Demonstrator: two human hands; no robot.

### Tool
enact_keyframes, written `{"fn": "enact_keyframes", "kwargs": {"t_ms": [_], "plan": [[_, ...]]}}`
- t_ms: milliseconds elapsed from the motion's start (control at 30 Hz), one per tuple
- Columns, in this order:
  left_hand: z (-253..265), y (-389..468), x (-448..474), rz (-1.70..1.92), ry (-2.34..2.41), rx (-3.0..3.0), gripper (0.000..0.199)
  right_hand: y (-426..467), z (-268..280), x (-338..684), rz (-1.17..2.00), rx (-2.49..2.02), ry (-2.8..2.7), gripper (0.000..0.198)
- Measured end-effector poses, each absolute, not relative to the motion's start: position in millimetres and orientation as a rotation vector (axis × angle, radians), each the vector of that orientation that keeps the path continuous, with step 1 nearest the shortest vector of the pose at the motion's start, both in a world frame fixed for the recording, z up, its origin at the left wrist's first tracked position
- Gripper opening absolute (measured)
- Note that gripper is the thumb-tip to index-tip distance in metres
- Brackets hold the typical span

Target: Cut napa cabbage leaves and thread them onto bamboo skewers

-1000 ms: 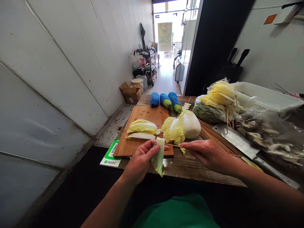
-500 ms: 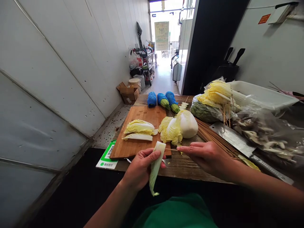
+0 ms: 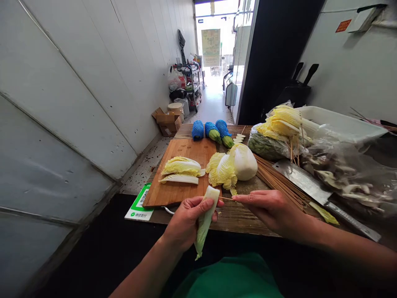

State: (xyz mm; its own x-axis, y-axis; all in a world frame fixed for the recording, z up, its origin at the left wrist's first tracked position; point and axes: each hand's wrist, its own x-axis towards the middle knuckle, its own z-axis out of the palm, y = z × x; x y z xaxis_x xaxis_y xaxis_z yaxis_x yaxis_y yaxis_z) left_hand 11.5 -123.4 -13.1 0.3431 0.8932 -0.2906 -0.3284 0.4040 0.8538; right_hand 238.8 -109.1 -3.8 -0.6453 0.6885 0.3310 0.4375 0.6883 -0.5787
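Observation:
My left hand (image 3: 185, 221) is closed around a long strip of napa cabbage leaf (image 3: 204, 227), its cut white end up and its leafy tip hanging down. Between the fingers of my right hand (image 3: 269, 209) is a thin wooden skewer (image 3: 227, 198), pointing left with its far end at the edge of the strip. Whether the tip has gone into the leaf cannot be made out. More cabbage strips (image 3: 182, 166) lie on the wooden cutting board (image 3: 169, 194). Right of the board sit loose yellow leaves (image 3: 221, 169) and a cabbage head (image 3: 245, 162).
A cleaver (image 3: 304, 180) lies at the right beside a bundle of skewers (image 3: 276, 182). Behind are skewered cabbage (image 3: 283, 120), a white tray (image 3: 341, 122) and bagged mushrooms (image 3: 341, 178). Blue-netted vegetables (image 3: 214, 132) rest at the table's far edge. A green-white payment sign (image 3: 139, 207) is at left.
The cabbage strip and my left hand have shifted slightly right, toward my right hand. Less of the skewer shows between the strip and my right fingers.

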Motion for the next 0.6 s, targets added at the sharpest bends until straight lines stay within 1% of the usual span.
{"fn": "enact_keyframes", "kwargs": {"t_ms": [333, 600], "plan": [[-12.6, -122.7, 13.1, 0.901, 0.958, 0.78, 0.029, -110.8, -0.9, 235.3, 0.644, -0.858, -2.358, 0.03], [-14.6, -122.1, 12.4, 0.891, 0.928, 0.768, 0.027, -111.1, 3.3, 230.7, 0.703, -0.889, -2.341, 0.031]]}}
